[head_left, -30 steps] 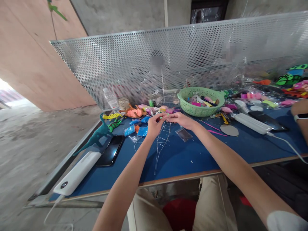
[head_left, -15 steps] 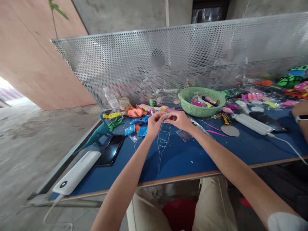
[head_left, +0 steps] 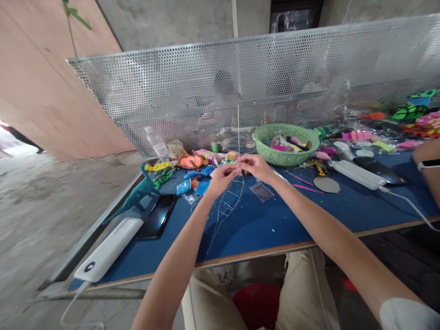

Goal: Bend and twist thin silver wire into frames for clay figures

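Observation:
Over the blue table, a thin wire frame (head_left: 231, 201) hangs from my fingers, with looped sides, cross rungs and a long narrow tail slanting toward the front edge. My left hand (head_left: 223, 178) pinches its upper end. Right beside it, fingertips close to the left ones, my right hand (head_left: 253, 167) also pinches the wire. A straight wire end (head_left: 238, 130) sticks up above both hands. The exact grip point is hidden by the fingers. Blue clay packets (head_left: 184, 186) lie left of my left hand, and a small clear bag (head_left: 261, 191) lies below my right hand.
A green basket (head_left: 287, 156) of clay bits stands behind my right hand. At left are a teal dinosaur (head_left: 135, 197), a phone (head_left: 157, 216) and a white power bank (head_left: 108, 250). A perforated metal screen (head_left: 172, 91) borders the back. Another person's wrist (head_left: 428, 164) is at right.
The wire frame has swung, its tail now pointing further left. A straight wire end now shows upright above my hands. My fingers have shifted slightly and stay together.

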Demonstrator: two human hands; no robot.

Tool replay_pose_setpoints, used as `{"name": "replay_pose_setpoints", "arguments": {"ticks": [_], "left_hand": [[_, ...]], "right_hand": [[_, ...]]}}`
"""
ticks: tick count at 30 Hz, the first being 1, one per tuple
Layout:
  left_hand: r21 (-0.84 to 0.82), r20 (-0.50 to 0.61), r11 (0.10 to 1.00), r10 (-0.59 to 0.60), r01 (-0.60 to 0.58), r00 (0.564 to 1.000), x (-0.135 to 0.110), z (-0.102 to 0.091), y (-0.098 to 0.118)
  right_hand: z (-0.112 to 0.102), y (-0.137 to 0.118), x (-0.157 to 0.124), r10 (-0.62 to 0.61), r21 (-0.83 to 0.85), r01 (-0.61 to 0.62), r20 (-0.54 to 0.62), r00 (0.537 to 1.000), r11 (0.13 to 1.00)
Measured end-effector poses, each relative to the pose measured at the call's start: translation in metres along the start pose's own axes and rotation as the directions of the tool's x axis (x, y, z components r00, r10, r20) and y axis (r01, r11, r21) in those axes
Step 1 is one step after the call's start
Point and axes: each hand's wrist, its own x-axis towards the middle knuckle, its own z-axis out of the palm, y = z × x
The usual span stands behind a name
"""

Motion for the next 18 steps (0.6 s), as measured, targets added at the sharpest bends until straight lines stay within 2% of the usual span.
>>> {"name": "replay_pose_setpoints", "arguments": {"ticks": [6, 12, 15, 18], "left_hand": [[0.059, -0.04, 0.998, -0.014, 0.016, 0.999, -0.001, -0.001, 0.001], [0.054, -0.045, 0.998, -0.024, 0.026, 0.999, -0.002, -0.004, 0.001], [0.074, -0.065, 0.997, 0.011, -0.006, 0.998, -0.002, -0.004, 0.001], [0.086, -0.082, 0.996, 0.032, -0.025, 0.996, -0.002, -0.004, 0.0]], "right_hand": [[-0.002, 0.005, 0.001, 0.035, 0.113, -0.026, -0.075, 0.997, 0.993], [0.003, 0.002, 0.001, 0.028, 0.082, -0.013, -0.189, 0.982, 0.997], [0.005, -0.004, 0.001, 0.003, 0.115, 0.02, -0.2, 0.98, 0.993], [0.003, -0.007, 0.001, -0.001, 0.114, 0.019, -0.153, 0.988, 0.993]]}}
